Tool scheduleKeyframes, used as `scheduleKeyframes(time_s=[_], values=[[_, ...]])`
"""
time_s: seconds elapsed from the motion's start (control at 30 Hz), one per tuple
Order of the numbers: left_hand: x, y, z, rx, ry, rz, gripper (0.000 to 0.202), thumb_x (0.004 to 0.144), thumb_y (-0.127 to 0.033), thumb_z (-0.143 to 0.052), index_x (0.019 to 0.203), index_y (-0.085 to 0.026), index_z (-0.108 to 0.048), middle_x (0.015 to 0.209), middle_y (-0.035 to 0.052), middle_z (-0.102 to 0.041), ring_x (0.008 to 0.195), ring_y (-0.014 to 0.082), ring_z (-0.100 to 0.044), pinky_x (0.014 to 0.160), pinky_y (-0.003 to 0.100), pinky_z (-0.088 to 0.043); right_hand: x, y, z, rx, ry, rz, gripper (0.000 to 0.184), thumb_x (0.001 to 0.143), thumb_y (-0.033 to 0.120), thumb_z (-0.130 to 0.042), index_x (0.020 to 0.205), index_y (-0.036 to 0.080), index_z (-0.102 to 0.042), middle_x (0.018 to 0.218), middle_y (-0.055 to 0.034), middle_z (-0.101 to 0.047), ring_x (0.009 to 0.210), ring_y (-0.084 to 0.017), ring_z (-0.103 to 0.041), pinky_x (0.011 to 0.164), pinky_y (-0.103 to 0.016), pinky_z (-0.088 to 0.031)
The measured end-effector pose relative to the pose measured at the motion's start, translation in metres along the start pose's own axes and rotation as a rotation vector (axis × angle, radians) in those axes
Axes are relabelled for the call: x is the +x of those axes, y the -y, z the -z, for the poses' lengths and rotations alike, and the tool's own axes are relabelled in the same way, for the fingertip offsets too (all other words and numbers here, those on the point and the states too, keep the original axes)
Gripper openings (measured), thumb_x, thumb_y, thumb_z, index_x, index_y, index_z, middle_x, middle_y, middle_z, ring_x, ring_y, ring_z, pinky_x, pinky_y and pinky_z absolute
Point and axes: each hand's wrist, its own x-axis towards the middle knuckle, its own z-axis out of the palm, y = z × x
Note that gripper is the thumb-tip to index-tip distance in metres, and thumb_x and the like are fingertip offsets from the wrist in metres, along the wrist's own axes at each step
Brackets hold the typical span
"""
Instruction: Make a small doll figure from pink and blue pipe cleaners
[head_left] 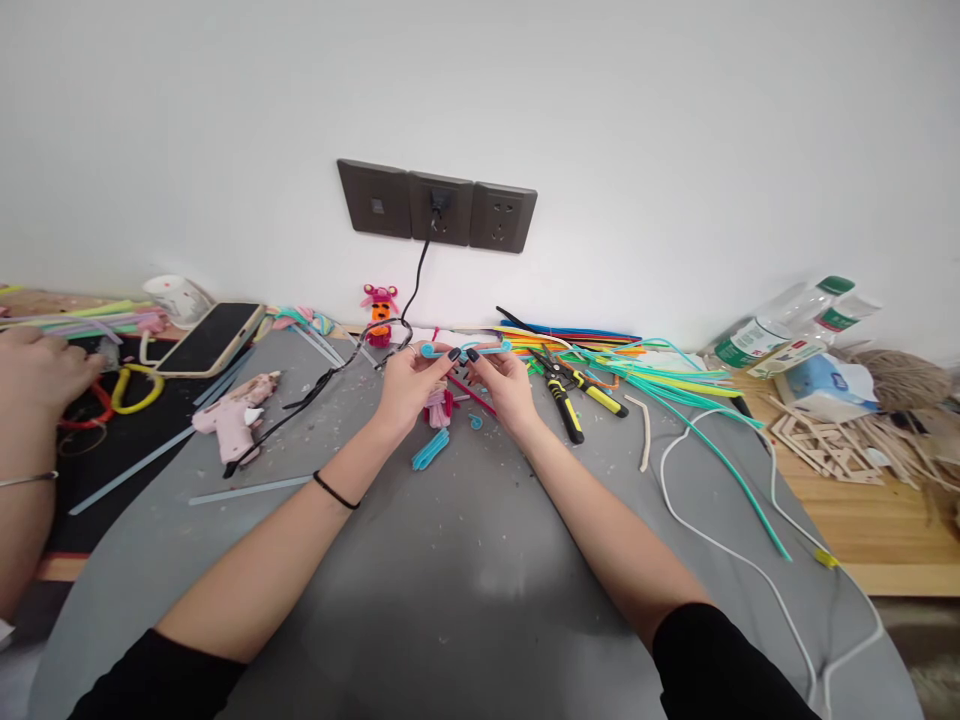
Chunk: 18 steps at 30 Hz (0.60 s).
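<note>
Between my two hands is a light blue pipe cleaner [491, 348] with curled ends. My left hand [412, 382] pinches it on one side, thumb and finger together. On the other side my right hand [504, 385] pinches it too, the thumbs nearly meeting at the middle. Just below lie a bundle of folded blue pipe cleaners [430, 450], a small blue curl [476, 422] and a pink bundle [438, 408] partly hidden by my left hand. A pink and orange pipe-cleaner figure [381, 312] stands behind, against the wall.
Yellow-handled wire strippers [570, 395] and many-coloured pipe cleaners [637, 365] lie right. Left are a pink glue gun [234, 420] with a black cord, glue sticks, a phone [212, 338] and a co-worker's hand [45, 375] near scissors [135, 388]. A white cable [720, 545] loops at right.
</note>
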Motion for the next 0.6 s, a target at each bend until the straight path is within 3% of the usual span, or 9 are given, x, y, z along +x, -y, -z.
scheduleKeyframes(time_s=[0.23, 0.43, 0.53, 0.6], values=[[-0.0008, -0.0027, -0.0021, -0.073, 0.042, 0.034, 0.051, 0.047, -0.046, -0.096, 0.082, -0.016, -0.074, 0.073, 0.0016, -0.069, 0.061, 0.0126, -0.058, 0.054, 0.024, -0.047, 0.0022, -0.0021, 0.0009, 0.06, -0.005, -0.046, 0.047, 0.064, 0.058, -0.085, 0.089, 0.022, -0.07, 0.077, 0.0007, -0.069, 0.064, -0.013, -0.059, 0.063, -0.027, -0.051], [0.0007, -0.0003, 0.0003, -0.012, 0.07, 0.067, 0.052, 0.052, -0.048, -0.093, 0.087, -0.016, -0.074, 0.069, 0.0006, -0.064, 0.057, 0.0108, -0.054, 0.05, 0.022, -0.043, 0.0014, -0.0014, 0.0006, 0.114, -0.01, -0.036, 0.045, 0.063, 0.055, -0.088, 0.086, 0.021, -0.071, 0.073, 0.0021, -0.068, 0.062, -0.012, -0.059, 0.061, -0.026, -0.05], [0.0004, 0.0017, 0.0023, 0.084, 0.103, -0.003, 0.051, 0.059, -0.049, -0.09, 0.094, -0.017, -0.071, 0.079, 0.0027, -0.067, 0.066, 0.0148, -0.061, 0.053, 0.024, -0.048, 0.0011, 0.0003, 0.0005, 0.119, -0.046, -0.04, 0.043, 0.063, 0.054, -0.088, 0.086, 0.022, -0.07, 0.07, 0.0024, -0.067, 0.062, -0.013, -0.059, 0.06, -0.026, -0.05], [0.0011, 0.0007, 0.0055, 0.156, 0.076, -0.144, 0.046, 0.07, -0.05, -0.082, 0.101, -0.019, -0.067, 0.084, 0.003, -0.067, 0.07, 0.0163, -0.064, 0.057, 0.026, -0.052, 0.0017, 0.0013, 0.0015, 0.137, -0.08, -0.039, 0.041, 0.064, 0.052, -0.088, 0.083, 0.022, -0.068, 0.068, 0.0025, -0.065, 0.061, -0.013, -0.058, 0.059, -0.026, -0.049]])
